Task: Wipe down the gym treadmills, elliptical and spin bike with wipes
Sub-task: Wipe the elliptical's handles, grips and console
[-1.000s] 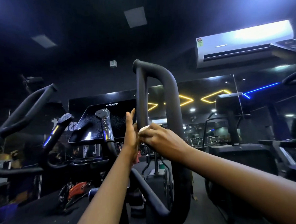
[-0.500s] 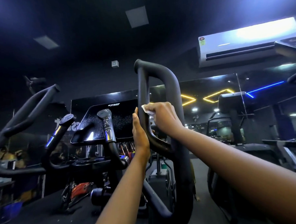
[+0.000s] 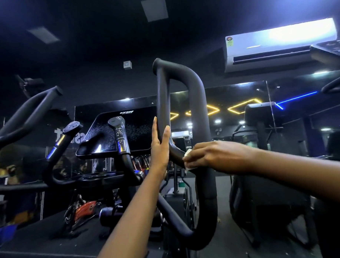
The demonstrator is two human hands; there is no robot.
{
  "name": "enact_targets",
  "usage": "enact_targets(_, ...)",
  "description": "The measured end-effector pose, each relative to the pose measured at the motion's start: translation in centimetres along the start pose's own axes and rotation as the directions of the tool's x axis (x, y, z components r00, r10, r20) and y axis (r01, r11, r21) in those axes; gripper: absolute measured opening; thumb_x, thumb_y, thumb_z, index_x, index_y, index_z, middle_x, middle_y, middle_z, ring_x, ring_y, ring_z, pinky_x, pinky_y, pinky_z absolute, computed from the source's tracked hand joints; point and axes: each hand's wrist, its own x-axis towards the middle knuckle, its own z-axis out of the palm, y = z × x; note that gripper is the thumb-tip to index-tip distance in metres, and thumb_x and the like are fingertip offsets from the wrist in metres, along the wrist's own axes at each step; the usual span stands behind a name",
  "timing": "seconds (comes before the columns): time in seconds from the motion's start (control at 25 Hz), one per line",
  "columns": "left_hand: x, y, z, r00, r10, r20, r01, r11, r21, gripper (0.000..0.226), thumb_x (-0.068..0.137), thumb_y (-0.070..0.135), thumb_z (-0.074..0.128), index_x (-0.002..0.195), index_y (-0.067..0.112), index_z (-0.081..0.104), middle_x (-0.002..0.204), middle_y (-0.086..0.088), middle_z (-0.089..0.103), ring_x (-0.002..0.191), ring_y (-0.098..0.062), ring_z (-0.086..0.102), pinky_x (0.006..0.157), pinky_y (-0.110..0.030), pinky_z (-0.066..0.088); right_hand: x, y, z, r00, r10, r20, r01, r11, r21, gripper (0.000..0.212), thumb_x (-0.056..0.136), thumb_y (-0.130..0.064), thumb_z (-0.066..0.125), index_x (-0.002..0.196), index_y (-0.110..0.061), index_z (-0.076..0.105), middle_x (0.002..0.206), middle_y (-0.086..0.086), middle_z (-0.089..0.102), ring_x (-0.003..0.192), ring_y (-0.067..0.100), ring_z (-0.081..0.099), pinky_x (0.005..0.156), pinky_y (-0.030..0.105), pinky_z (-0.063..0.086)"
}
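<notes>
A black looped elliptical handle (image 3: 197, 93) rises in the middle of the view. My left hand (image 3: 159, 148) steadies its left bar, fingers straight on one side and thumb on the other. My right hand (image 3: 214, 156) holds a small white wipe (image 3: 187, 154) against the lower curved part of the handle. Most of the wipe is hidden under my fingers. The elliptical's dusty console screen (image 3: 117, 130) sits to the left, with two short grips in front of it.
The other long elliptical handle (image 3: 28, 114) slants up at the left. A second machine with a console (image 3: 260, 112) stands at the right. An air conditioner (image 3: 280, 42) hangs upper right. A red-and-black item (image 3: 82, 210) lies on the dark platform below.
My right hand has slid the wipe down the handle's inner bar to its lower curve. My left hand has shifted slightly higher on the left bar.
</notes>
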Motion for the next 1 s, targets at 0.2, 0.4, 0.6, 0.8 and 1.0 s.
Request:
enact_targets(0.2, -0.5, 0.7, 0.4, 1.000, 0.025, -0.019, -0.026, 1.000, -0.011, 0.046, 0.099, 0.046, 0.031, 0.143, 0.052, 0.018, 0.146, 0.013, 0.030, 0.126, -0.011, 0.038, 0.102, -0.035, 0.037, 2.7, 0.8, -0.6, 0.986, 0.141, -0.089, -0.137, 0.989, 0.056, 0.027, 0.081, -0.003, 0.065, 0.107, -0.006, 0.070, 0.108, 0.010, 0.068, 0.100, 0.024, 0.064, 0.084, 0.036, 0.055)
enact_targets(0.4, -0.7, 0.7, 0.5, 0.998, 0.047, -0.032, -0.046, 0.999, 0.029, 0.048, 0.103, 0.039, 0.026, 0.150, 0.036, 0.015, 0.150, 0.007, 0.030, 0.123, -0.004, 0.031, 0.095, -0.026, 0.030, 1.5, 0.3, 0.5, 0.999, 0.054, 0.006, -0.055, 0.997, 0.045, 0.025, 0.084, -0.007, 0.058, 0.105, -0.009, 0.070, 0.100, 0.007, 0.067, 0.089, 0.023, 0.065, 0.072, 0.031, 0.057)
enact_targets(0.6, -0.6, 0.6, 0.4, 0.999, 0.030, -0.037, -0.028, 0.999, 0.045, 0.049, 0.102, 0.041, 0.029, 0.149, 0.038, 0.015, 0.151, 0.002, 0.031, 0.128, -0.015, 0.041, 0.100, -0.032, 0.038, -0.9, 0.7, -1.3, 0.974, -0.165, 0.158, 0.179, 0.981, -0.076, 0.030, 0.088, -0.014, 0.045, 0.101, -0.013, 0.072, 0.099, -0.001, 0.067, 0.091, 0.018, 0.064, 0.066, 0.024, 0.055)
enact_targets(0.8, -0.8, 0.8, 0.2, 0.999, 0.028, -0.026, -0.026, 0.996, 0.081, 0.050, 0.101, 0.044, 0.029, 0.148, 0.042, 0.013, 0.152, 0.000, 0.031, 0.133, -0.022, 0.040, 0.108, -0.043, 0.036, 2.0, 2.2, -2.0, 0.990, 0.136, -0.040, -0.137, 0.990, -0.017, 0.032, 0.083, -0.003, 0.063, 0.114, -0.012, 0.067, 0.114, 0.006, 0.066, 0.106, 0.022, 0.061, 0.085, 0.034, 0.054)
enact_targets(1.0, -1.2, 1.3, -0.3, 0.998, 0.010, 0.055, -0.014, 0.998, 0.066, 0.054, 0.099, 0.047, 0.026, 0.149, 0.042, 0.007, 0.157, 0.002, 0.020, 0.138, -0.019, 0.027, 0.111, -0.040, 0.028, 4.1, 1.1, 1.5, 0.946, 0.320, 0.060, -0.323, 0.944, 0.062, 0.029, 0.094, -0.013, 0.049, 0.120, -0.018, 0.062, 0.111, 0.004, 0.068, 0.106, 0.020, 0.060, 0.095, 0.039, 0.046)
